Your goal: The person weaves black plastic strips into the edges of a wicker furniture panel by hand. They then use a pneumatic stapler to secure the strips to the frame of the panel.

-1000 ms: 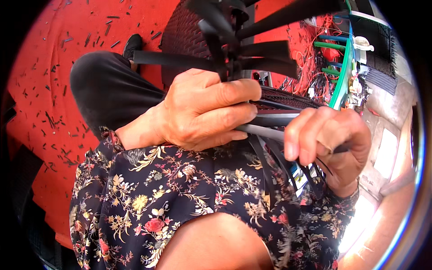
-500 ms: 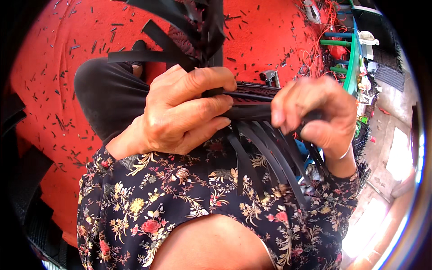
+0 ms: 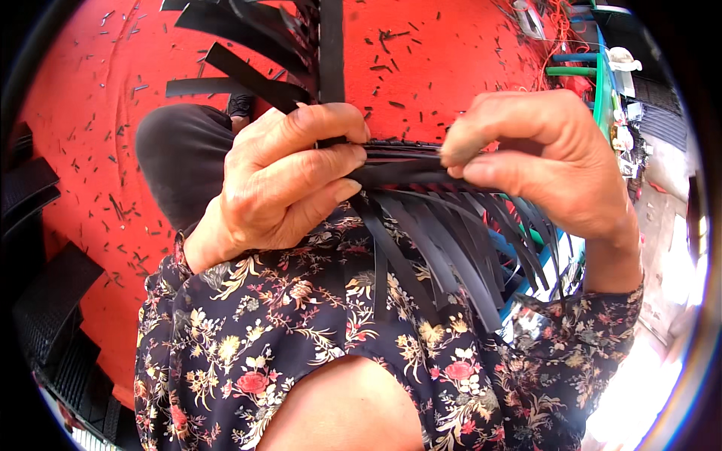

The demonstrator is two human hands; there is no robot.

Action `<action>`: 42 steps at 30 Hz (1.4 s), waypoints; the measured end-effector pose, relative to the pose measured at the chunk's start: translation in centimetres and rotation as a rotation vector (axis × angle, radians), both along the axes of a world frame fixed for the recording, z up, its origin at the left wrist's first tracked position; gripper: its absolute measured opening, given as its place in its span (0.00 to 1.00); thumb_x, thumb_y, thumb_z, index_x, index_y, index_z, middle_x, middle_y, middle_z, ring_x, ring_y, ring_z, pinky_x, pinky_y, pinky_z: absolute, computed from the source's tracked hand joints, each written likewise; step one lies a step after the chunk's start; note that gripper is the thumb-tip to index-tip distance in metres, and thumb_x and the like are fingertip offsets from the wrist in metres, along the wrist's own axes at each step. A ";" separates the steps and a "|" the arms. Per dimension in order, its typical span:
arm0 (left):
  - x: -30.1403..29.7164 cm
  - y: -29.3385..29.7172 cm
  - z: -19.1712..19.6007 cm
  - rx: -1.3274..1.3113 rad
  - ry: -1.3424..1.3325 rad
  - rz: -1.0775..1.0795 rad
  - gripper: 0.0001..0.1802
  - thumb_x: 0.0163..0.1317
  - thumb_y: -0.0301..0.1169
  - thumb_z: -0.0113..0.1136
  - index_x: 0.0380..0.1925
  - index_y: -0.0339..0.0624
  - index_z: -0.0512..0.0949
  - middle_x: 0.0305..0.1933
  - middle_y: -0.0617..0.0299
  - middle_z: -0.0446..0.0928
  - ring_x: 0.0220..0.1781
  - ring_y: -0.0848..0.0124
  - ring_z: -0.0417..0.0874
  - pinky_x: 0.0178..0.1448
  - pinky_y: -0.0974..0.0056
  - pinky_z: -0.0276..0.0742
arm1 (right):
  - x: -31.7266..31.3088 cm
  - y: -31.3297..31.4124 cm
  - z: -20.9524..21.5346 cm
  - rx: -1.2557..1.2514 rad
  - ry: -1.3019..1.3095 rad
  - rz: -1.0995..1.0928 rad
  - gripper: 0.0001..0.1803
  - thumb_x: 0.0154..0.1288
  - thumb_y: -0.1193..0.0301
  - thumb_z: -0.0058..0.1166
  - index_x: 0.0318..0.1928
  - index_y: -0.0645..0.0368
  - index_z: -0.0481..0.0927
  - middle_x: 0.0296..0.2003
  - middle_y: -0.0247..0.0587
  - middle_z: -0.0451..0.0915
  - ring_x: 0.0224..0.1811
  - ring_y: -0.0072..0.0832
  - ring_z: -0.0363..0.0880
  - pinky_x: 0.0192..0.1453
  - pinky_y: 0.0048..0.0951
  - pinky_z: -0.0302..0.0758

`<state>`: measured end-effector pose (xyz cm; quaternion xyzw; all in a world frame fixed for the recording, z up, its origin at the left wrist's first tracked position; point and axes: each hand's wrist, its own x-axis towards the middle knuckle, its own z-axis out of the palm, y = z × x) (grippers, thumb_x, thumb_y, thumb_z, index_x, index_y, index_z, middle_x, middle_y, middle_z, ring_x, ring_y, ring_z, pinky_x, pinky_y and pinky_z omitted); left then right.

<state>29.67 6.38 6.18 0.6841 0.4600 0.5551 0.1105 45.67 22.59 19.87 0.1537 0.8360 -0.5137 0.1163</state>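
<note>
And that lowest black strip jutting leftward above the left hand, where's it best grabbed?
Probably pinch the black strip by its free end, from the left, across its flat faces: that end juts over the red floor; the other runs in by the left hand.

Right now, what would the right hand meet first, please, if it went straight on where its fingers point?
Going left along the black strip, the right hand would probably meet the left hand first, though depth is unclear.
</note>
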 end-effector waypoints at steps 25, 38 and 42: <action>-1.2 0.5 -0.6 -0.010 -0.035 -0.012 0.12 0.52 0.23 0.61 0.35 0.24 0.77 0.42 0.42 0.76 0.41 0.56 0.82 0.46 0.60 0.79 | 0.4 -0.2 -4.2 0.753 0.433 0.310 0.12 0.41 0.78 0.62 0.32 0.60 0.79 0.22 0.38 0.70 0.23 0.36 0.70 0.24 0.34 0.65; -1.3 -0.3 0.4 -0.132 -0.031 0.012 0.11 0.48 0.19 0.62 0.34 0.26 0.77 0.43 0.42 0.76 0.42 0.58 0.81 0.44 0.64 0.77 | 1.0 -1.0 -5.6 0.253 0.250 -0.112 0.07 0.49 0.83 0.62 0.31 0.62 0.79 0.24 0.37 0.72 0.27 0.28 0.73 0.31 0.25 0.68; -1.1 -0.4 1.1 -0.172 -0.046 0.019 0.11 0.47 0.18 0.62 0.34 0.27 0.78 0.43 0.42 0.76 0.42 0.58 0.81 0.45 0.64 0.77 | 1.1 -1.0 -5.7 0.223 0.231 -0.155 0.07 0.49 0.83 0.61 0.29 0.61 0.79 0.24 0.37 0.72 0.27 0.30 0.73 0.32 0.26 0.69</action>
